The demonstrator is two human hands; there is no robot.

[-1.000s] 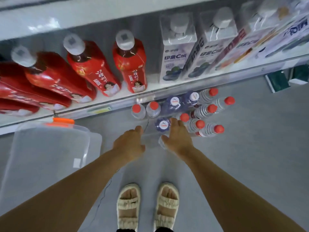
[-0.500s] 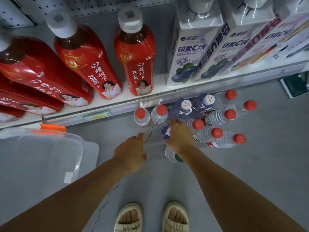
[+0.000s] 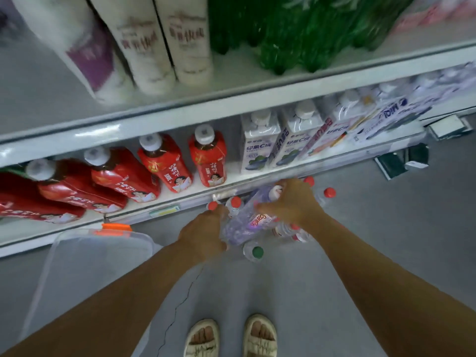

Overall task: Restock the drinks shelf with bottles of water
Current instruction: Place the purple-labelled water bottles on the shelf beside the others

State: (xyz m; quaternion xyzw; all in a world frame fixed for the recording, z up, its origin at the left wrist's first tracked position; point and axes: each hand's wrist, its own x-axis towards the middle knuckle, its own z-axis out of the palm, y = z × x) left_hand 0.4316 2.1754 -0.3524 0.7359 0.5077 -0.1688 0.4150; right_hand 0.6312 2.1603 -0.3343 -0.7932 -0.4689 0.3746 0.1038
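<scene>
Head view: from where I sit, the biggest thing I see is the shelf unit [image 3: 231,104], and I place all else by its lower shelf edge. On that lower shelf stand red juice bottles [image 3: 164,163] toward the left and white cartons [image 3: 260,143] toward the right. The level above carries pale bottles [image 3: 144,47] and green bottles [image 3: 291,34], both blurred. On the floor [image 3: 386,253] below the edge, left, sits a clear plastic bin [image 3: 85,269] with an orange clasp. Just in front of the edge, at the middle, stands a cluster of red-capped water bottles [image 3: 235,203], and one green-capped bottle [image 3: 253,251] stands slightly farther out. Above that cluster I see a purple-tinted water bottle [image 3: 247,220] tilted and held between both hands: the left hand [image 3: 203,235] curls round its lower end, the right hand [image 3: 293,202] curls round its upper part, near the cap. Two sandalled feet [image 3: 231,336] stand well back from the shelf.
</scene>
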